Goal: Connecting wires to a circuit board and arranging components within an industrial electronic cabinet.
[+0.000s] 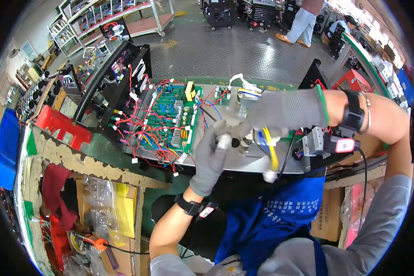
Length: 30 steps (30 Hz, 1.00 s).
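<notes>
Circuit board (172, 110), green and crowded with small parts, lies on a metal plate (244, 162) that runs out to its right. Red wires (163, 133) with white plugs tangle over the board's near end and spill past it. Just right of the board, the gloved left hand (210, 158) has its thumb and fingers bent in toward each other; a thin black strand (208, 112) ends at or just behind the fingertips, and whether it is pinched there cannot be told. Farther right of the board, the gloved right hand (285, 109) reaches across the plate, blurred, its fingers turned from view, so its grip cannot be told either. Yellow and blue wires (273, 154) hang below that hand, well to the board's right, with a blurred white end (269, 176) near the plate's front edge.

The wires look light and bendy, likely to spring aside; they would be best held by the plug or close behind it, without tugging the thin strands. The board seems stiff but fragile, so a hold belongs on its bare rim, away from the tall parts. The plate is probably rigid, fairly heavy and smooth, better gripped along its edges with both hands.
</notes>
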Each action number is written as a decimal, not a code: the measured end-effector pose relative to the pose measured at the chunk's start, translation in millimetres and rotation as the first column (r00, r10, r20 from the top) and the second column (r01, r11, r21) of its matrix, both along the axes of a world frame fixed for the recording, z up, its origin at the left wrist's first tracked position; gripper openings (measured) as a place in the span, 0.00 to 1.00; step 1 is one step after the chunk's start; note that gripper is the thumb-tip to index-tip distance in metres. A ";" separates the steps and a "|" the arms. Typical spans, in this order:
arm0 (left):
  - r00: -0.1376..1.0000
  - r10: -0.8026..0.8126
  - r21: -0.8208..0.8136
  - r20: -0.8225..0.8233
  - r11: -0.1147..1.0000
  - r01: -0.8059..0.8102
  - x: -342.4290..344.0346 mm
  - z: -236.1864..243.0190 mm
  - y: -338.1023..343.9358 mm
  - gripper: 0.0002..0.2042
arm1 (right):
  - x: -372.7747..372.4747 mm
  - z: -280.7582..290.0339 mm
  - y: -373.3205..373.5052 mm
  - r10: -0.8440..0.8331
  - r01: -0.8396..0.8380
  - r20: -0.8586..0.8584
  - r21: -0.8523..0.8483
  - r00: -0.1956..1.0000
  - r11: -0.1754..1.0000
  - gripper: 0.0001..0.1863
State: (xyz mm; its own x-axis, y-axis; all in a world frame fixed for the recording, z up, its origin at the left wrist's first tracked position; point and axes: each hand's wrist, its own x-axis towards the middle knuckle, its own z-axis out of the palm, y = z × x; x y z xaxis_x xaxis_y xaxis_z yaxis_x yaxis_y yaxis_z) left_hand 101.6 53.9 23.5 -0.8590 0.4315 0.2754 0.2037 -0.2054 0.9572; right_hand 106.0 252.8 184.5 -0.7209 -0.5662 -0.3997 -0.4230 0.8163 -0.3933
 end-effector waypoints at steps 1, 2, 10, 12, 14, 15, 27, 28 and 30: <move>0.996 -0.075 0.078 0.054 0.994 0.071 -2.9 3.8 -6.1 0.26 | -4.9 10.2 -11.1 0.017 -0.017 0.005 0.005 1.000 1.000 0.11; 0.913 -0.306 0.228 0.270 0.942 0.248 -13.2 -10.8 -9.0 0.33 | -4.5 14.4 -26.8 0.009 -0.022 -0.081 -0.166 0.997 0.986 0.06; 0.859 -0.221 0.265 0.462 0.959 0.104 -30.0 34.1 -71.1 0.23 | -69.8 -36.3 -69.2 0.256 -0.257 -0.383 0.049 0.888 0.965 0.08; 0.874 -0.103 0.166 0.475 0.986 0.026 -34.4 38.9 -90.4 0.21 | -61.4 -32.5 -89.3 0.242 -0.209 -0.531 0.122 0.812 0.970 0.11; 0.872 -0.080 0.118 0.484 0.993 0.026 -33.1 39.4 -99.2 0.21 | -56.4 -42.8 -100.2 0.228 -0.210 -0.632 0.105 0.740 0.972 0.19; 0.868 -0.064 0.067 0.492 0.997 0.036 -30.5 41.0 -105.1 0.21 | -56.9 -54.8 -103.5 0.241 -0.232 -0.631 0.098 0.737 0.968 0.19; 0.934 0.333 -0.911 -0.133 0.330 -0.248 -27.8 -3.8 -134.0 0.22 | -58.4 -89.5 -70.9 -0.020 -0.002 -0.159 -0.136 0.987 0.991 0.14; 0.937 0.335 -0.941 -0.102 0.272 -0.200 -26.9 -4.5 -134.6 0.26 | -59.4 -97.1 -65.4 -0.018 0.002 -0.156 -0.103 0.988 0.995 0.14; 0.919 0.390 -0.929 0.052 0.357 -0.099 -31.3 -16.0 -135.3 0.25 | -46.7 -104.1 -55.2 -0.031 0.025 -0.070 -0.094 0.997 0.995 0.14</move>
